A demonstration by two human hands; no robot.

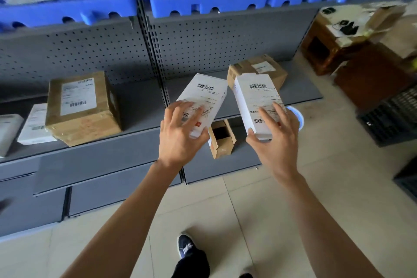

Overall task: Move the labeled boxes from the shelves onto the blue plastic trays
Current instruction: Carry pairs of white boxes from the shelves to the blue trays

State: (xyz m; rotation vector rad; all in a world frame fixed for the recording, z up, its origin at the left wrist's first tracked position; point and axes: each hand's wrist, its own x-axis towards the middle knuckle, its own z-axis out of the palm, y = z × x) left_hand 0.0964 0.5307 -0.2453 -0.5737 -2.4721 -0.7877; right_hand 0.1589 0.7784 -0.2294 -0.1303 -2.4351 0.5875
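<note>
Before grey shelves (140, 124), left hand (178, 135) and right hand (276, 140) each grip a white box (203, 95).

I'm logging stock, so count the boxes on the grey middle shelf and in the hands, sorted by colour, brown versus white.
Brown cardboard: 2, the large labeled box on the left and the one behind the held boxes.
White: 4, one in the left hand at, one in the right hand at, two at the shelf's left end.
Total: 6
</note>
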